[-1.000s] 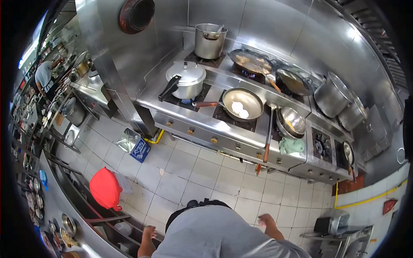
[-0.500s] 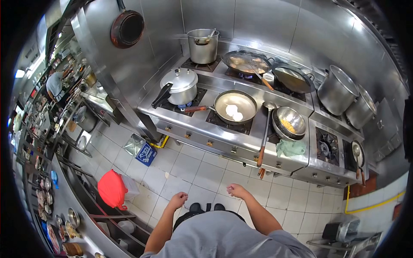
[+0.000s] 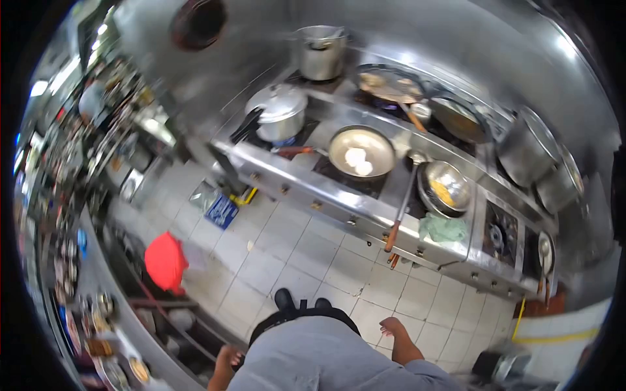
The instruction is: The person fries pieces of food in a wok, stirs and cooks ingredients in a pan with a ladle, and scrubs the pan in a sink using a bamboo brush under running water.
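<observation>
Red covering (image 3: 165,262) beyond left hand (image 3: 228,358)

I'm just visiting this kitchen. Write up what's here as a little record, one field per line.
Left hand: low beside the body, nothing seen in it
Right hand: over the floor tiles, nothing seen in it
Stove: lidded pot, frying pan, metal bowl with yellow contents
Green cloth: on the stove's front edge

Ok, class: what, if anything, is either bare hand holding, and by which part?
Nothing visible is held: the bare left hand and bare right hand both look empty.
</observation>
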The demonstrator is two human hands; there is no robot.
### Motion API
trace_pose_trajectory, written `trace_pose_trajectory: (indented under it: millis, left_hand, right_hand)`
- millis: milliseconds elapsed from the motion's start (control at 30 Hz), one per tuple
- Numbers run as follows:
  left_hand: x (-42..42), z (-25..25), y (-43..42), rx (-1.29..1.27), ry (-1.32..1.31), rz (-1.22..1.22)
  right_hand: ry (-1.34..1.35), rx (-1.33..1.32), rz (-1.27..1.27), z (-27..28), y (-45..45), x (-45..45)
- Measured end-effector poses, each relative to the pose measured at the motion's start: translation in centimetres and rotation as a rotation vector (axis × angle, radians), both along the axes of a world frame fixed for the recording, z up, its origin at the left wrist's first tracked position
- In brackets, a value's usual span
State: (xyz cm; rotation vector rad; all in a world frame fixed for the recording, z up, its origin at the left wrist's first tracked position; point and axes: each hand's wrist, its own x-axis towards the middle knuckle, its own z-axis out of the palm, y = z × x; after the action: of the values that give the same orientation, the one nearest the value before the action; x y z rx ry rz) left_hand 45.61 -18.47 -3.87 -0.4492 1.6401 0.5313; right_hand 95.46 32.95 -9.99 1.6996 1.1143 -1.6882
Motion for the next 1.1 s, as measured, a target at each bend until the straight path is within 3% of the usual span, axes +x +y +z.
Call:
trace_pose_trajectory:
  millis: [33, 67, 100, 133, 167, 200, 233, 267, 367, 467, 567, 667, 733, 800, 933, 1000, 1033, 1067, 1100]
  left_hand:
    - [1.0, 0.2, -0.6, 0.182, 0.209, 0.146]
    - [1.8, -1.3, -1.0, 0.104, 0.275, 0.153]
    - [2.0, 0.8, 0.2, 0.146, 0.386, -0.008]
    - [1.4, -3.3, -1.3, 0.214, 0.536, -0.052]
    - [1.3, -3.4, 0.0, 0.309, 0.812, -0.646]
    - [1.4, 1.6, 4.1, 0.064, 0.636, -0.422]
    - [1.0, 0.4, 4.7, 0.014, 0.662, -0.457]
    - [1.2, 0.9, 5.5, 0.135, 0.819, -0.390]
    - [1.6, 8.4, 8.8, 0.226, 0.825, -0.094]
    - [3.4, 9.3, 7.8, 0.254, 0.899, 0.099]
    - [6.6, 5.6, 4.6, 0.218, 0.787, 0.292]
    - [11.0, 1.5, 0.8, 0.012, 0.690, 0.190]
    - [14.0, -0.2, -1.3, -0.107, 0.453, 0.182]
    - [16.1, -1.1, -2.7, -0.116, 0.319, 0.287]
    - [15.5, -2.5, -4.6, -0.065, 0.274, 0.508]
    - [12.8, -2.2, -5.1, -0.034, 0.581, 0.474]
    - [11.1, -2.1, -5.7, 0.054, 0.827, 0.628]
    - [8.1, -0.3, -6.0, 0.013, 0.992, 0.627]
    - [5.1, 4.0, -6.0, -0.018, 1.180, 0.656]
  right_hand:
    - [-0.023, 0.009, 0.062, 0.9, 0.4, -1.1]
    - [-0.028, -0.039, 0.103, -0.2, 1.0, -1.9]
    - [-0.028, -0.052, 0.214, -0.2, 1.8, -3.6]
    - [0.048, 0.026, 0.157, 0.4, 2.1, -5.5]
    - [0.130, 0.102, 0.104, 1.0, 3.1, -7.3]
    - [0.175, 0.093, 0.110, 1.6, 4.0, -9.7]
    - [0.217, 0.111, 0.155, 1.3, 5.0, -11.8]
    - [0.266, 0.126, 0.194, 0.7, 6.0, -14.3]
    - [0.343, 0.144, 0.252, 2.4, 7.7, -21.8]
    - [0.372, 0.129, 0.405, 4.0, 7.9, -26.5]
    - [0.373, 0.118, 0.514, 4.9, 8.5, -29.6]
    - [0.366, 0.126, 0.585, 6.1, 8.6, -31.6]
    - [0.360, 0.138, 0.619, 6.9, 8.0, -33.0]
    - [0.377, 0.204, 0.792, 7.6, 7.8, -33.6]
    - [0.424, 0.215, 0.825, 7.5, 7.3, -33.7]
    - [0.474, 0.305, 0.896, 4.6, 8.3, -33.4]
    - [0.521, 0.391, 0.973, 1.4, 9.3, -33.2]
    - [0.564, 0.480, 1.050, -2.8, 10.7, -33.0]
    - [0.555, 0.493, 1.047, 0.9, 9.6, -34.8]
